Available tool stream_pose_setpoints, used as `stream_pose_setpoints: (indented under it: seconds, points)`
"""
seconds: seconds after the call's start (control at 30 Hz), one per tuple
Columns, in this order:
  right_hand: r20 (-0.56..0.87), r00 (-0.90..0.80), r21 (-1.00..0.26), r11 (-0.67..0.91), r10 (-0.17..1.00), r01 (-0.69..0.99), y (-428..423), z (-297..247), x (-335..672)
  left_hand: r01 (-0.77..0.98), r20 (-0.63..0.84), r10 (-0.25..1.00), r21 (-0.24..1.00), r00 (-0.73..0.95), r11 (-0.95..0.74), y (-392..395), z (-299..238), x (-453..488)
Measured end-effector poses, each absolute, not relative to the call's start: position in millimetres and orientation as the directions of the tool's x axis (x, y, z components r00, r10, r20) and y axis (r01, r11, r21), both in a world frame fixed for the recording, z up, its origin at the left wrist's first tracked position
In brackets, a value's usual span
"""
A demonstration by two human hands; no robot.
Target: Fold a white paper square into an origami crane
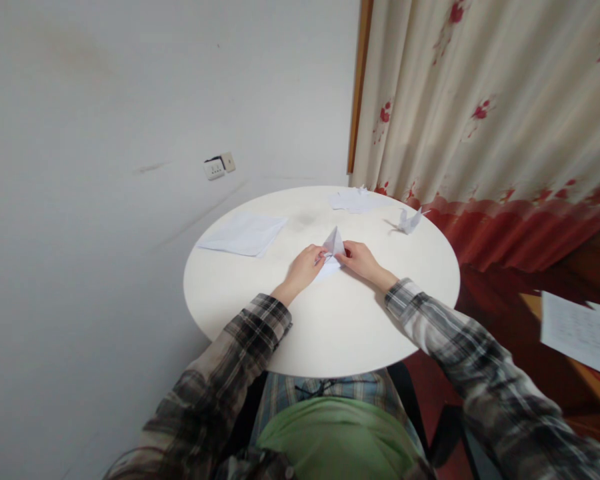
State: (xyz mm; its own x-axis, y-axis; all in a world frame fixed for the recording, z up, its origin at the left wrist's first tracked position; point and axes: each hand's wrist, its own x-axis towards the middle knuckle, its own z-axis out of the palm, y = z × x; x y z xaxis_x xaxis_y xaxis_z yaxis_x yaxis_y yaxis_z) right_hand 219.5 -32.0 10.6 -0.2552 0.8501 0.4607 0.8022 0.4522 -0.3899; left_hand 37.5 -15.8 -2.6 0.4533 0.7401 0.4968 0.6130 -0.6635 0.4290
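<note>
A small sheet of folded white paper (335, 243) stands up in a pointed, triangular shape near the middle of the round white table (307, 320). My left hand (306, 265) pinches its left edge between thumb and fingers. On the opposite side, my right hand (361, 259) grips the right edge in the same way. The lower part of the paper lies between both hands, close to the tabletop. Some of its folds are covered by my fingers.
White paper sheets (243, 233) lie at the table's left. Smaller paper pieces (354, 200) rest at the far edge, and a folded paper crane (408, 221) stands at the right. Printed sheets (580, 327) lie on a wooden surface beyond the table. A wall outlet (214, 169) is at left.
</note>
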Motion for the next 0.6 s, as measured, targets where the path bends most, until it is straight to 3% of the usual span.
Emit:
stream_pose_setpoints:
  seconds: [0.37,0.6]
  points:
    - [0.406,-0.313,-0.341,0.461,0.858,0.819,-31.9,8.7,217.9,0.605,0.454,0.728,0.41,0.514,-0.683,-17.2,-1.0,37.7]
    - [0.388,-0.31,-0.374,0.456,0.868,0.807,-31.4,8.1,218.7,0.604,0.436,0.788,0.508,0.434,-0.614,-16.9,-0.9,37.9]
